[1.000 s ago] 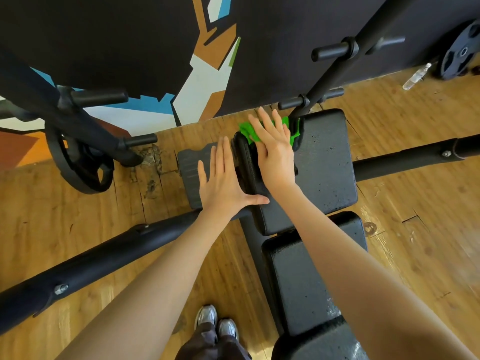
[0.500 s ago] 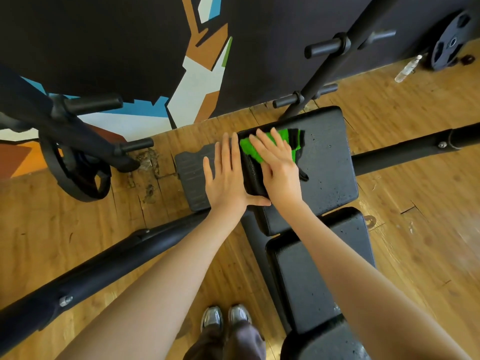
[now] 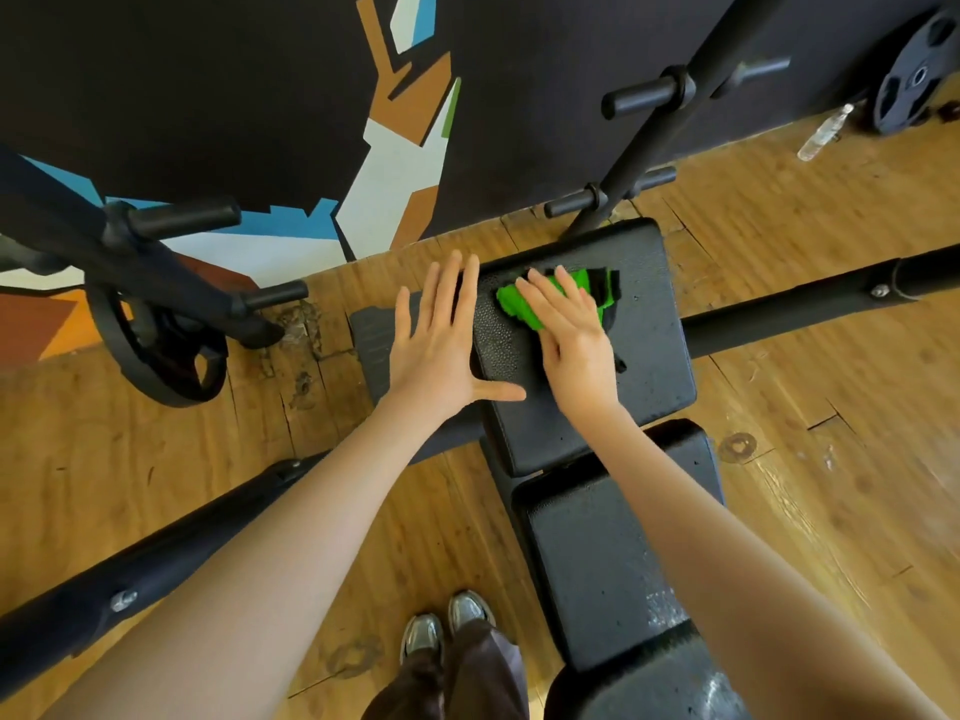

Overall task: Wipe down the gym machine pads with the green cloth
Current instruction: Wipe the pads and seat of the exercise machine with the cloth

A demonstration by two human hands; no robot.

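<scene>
A black padded bench runs away from me; its far pad (image 3: 649,345) is the square one by the wall, and a nearer pad (image 3: 597,553) lies below it. The green cloth (image 3: 524,304), with a black part beside it, lies on the far pad's upper left area. My right hand (image 3: 571,335) lies flat on the cloth with straight fingers, pressing it onto the pad. My left hand (image 3: 441,340) is spread flat at the pad's left edge, thumb reaching onto the pad.
Black frame tubes cross the wooden floor at left (image 3: 156,558) and right (image 3: 805,309). A slanted upright with pegs (image 3: 654,132) rises behind the pad. A weight plate (image 3: 156,350) sits on the left, another (image 3: 909,80) far right beside a plastic bottle (image 3: 823,132). My shoes (image 3: 447,626) stand below.
My right hand has drawn the green cloth from the pad's far edge toward me across the pad's surface. The left hand has stayed at the pad's left edge.
</scene>
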